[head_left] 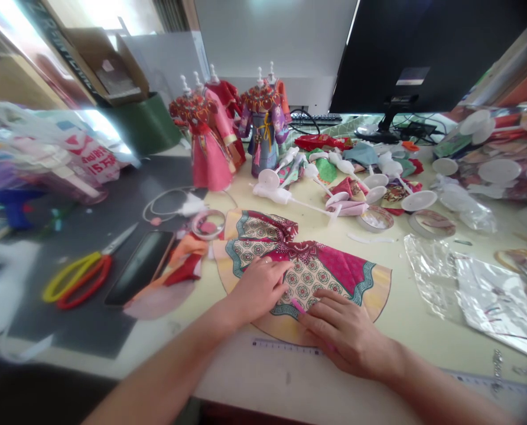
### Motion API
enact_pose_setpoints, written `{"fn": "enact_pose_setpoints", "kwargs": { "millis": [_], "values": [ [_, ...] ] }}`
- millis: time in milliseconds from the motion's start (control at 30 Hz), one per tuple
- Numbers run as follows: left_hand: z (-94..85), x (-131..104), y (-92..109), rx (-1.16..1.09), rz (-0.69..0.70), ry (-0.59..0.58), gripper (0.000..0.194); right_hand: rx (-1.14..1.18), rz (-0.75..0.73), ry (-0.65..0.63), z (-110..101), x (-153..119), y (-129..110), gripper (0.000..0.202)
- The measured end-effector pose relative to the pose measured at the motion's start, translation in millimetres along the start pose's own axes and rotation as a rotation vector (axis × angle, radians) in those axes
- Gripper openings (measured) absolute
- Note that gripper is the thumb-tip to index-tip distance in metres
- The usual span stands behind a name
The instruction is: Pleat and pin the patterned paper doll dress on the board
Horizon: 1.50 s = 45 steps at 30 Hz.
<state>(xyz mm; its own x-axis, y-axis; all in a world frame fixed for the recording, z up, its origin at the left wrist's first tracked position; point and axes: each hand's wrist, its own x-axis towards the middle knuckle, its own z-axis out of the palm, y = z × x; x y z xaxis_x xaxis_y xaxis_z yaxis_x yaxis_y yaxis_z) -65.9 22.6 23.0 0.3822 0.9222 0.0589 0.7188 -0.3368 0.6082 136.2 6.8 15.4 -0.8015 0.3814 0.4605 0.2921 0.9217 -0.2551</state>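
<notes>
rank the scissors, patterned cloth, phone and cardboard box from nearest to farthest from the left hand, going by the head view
From the left hand:
1. patterned cloth, directly under the hand
2. phone, to the left
3. scissors, just past the phone, farther left
4. cardboard box, far back on the left

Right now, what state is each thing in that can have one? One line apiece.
Patterned cloth: spread out, bunched at its narrow part
Left hand: resting on the cloth
Right hand: on the cloth, pink stick under its fingers
Scissors: lying down, blades apparently closed
Phone: screen dark
Cardboard box: open
Black monitor: screen dark
Small dress forms: upright, clothed
</notes>
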Motion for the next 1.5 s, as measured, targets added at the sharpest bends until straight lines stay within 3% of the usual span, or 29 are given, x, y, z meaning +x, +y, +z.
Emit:
{"fn": "enact_pose_setpoints", "kwargs": {
  "millis": [433, 600, 833, 933, 1033, 1233, 1500],
  "values": [
    [-1.0, 0, 3, 0.142, 0.038, -0.045, 0.030, 0.004, -0.009, 0.002, 1, -1, 1, 0.018],
    [-0.2, 0, 4, 0.151, 0.041, -0.065, 0.031, 0.006, -0.038, 0.067, -2, 0, 0, 0.014],
    [-4.4, 1, 3, 0.095, 0.023, -0.046, 0.024, 0.011, -0.043, 0.121, -7, -3, 0, 0.012],
    [-6.7, 1, 3, 0.065, 0.022, 0.030, 0.022, 0.007, -0.041, 0.135, -7, -5, 2, 0.013],
    [-8.1, 0, 5, -0.096, -0.020, 0.093, 0.019, 0.001, -0.013, 0.169, -7, -5, 5, 0.018],
    [-6.7, -2, 14, -0.524, -0.142, 0.020, 0.012, -0.010, 0.103, 0.237, -5, -7, 9, 0.024],
    [4.3, -6, 17, -1.015, -0.271, -0.230, 0.018, -0.006, 0.193, 0.258, 2, -10, 11, 0.027]
  ]
}}
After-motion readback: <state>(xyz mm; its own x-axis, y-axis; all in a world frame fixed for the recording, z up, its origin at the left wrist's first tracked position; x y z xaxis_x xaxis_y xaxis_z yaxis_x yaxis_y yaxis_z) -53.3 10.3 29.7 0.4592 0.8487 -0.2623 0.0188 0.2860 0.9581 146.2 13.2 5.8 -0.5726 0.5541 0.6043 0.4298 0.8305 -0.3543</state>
